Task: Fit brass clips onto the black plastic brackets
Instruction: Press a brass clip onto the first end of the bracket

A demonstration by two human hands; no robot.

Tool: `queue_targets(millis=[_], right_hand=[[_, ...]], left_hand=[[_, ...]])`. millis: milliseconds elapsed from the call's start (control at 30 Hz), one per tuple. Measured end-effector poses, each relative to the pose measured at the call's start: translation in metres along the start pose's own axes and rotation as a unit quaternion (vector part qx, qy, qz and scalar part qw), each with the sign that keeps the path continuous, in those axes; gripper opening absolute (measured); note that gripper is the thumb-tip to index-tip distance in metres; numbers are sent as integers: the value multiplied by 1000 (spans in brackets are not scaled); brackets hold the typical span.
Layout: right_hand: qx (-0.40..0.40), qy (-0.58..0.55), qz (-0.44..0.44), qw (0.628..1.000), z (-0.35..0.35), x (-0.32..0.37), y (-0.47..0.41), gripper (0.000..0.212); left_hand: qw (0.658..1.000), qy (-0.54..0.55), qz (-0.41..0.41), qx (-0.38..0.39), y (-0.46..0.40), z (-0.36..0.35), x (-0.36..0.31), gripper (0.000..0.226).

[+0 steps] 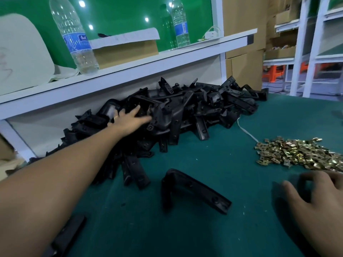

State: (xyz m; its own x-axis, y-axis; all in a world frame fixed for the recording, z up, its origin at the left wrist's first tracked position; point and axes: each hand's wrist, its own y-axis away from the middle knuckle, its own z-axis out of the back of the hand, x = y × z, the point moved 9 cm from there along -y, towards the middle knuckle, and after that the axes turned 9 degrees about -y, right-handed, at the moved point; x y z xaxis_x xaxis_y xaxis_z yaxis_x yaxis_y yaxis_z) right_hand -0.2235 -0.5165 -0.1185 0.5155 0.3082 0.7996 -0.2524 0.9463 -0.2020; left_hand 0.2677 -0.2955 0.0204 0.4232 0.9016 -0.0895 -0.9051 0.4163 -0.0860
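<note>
Your left hand [130, 118] reaches far across the green worktop [213, 164] and lies on the heap of black plastic brackets [185, 112] piled against the white shelf front; its fingers are stretched out and spread over the parts, and its grip closes round nothing that you can see, though the fingertips blur into the dark plastic. A ring shows on one finger. Your right hand [315, 197] hovers low at the near right, blurred and partly cut off by the frame edge; its fingers look loosely curved above the worktop, and nothing shows between them. Just beyond it, at the right, lies the pile of brass clips [297, 154], whose right side runs out of view. One single bracket [193, 190] lies apart from the heap in the near middle, bent in an L with one arm flat on the worktop. Another dark piece [70, 236] at the near left is mostly hidden under your forearm, so you cannot tell what it is. A white cord [246, 132] runs from under the heap toward the clips. On the shelf above stand two water bottles [74, 38] and a cardboard box [126, 51].
</note>
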Motion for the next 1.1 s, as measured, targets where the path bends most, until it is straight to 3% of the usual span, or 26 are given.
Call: queue_targets(millis=[133,233,367,467,567,700,833,933,1000,1067,1100], right_hand=[[-10,23,8,1000,1,1,-1,69],[-16,27,10,999,4,2,0,71],[-1,44,10,999,8,11,5,61],[6,62,18,998,13,18,7,53],[48,171,36,983,12,26,17,53],[14,106,21,994,24,33,19,48],[22,137,31,990,25,36,20,49],[16,140,33,989,26,36,20,48],[15,138,40,989,27,39,20,47],[11,136,46,990,29,42,21,42],[9,138,53,989,30,43,22,39]], left_hand=[[999,-41,6,-18,6,-23,-18,111],[995,-83,-22,-49,24,-32,-31,103],[992,-117,-44,4,57,-65,-43,87],[995,-73,-68,27,89,-86,-53,77],[993,-41,-103,40,118,-88,-58,72],[977,44,-177,109,150,-80,-72,71],[952,174,-230,102,179,-57,-92,57],[944,120,-291,97,204,-52,-113,64],[950,48,-308,24,223,-48,-120,70],[932,0,-333,-141,256,-32,-125,59],[919,-19,-348,-186,276,-32,-130,53]])
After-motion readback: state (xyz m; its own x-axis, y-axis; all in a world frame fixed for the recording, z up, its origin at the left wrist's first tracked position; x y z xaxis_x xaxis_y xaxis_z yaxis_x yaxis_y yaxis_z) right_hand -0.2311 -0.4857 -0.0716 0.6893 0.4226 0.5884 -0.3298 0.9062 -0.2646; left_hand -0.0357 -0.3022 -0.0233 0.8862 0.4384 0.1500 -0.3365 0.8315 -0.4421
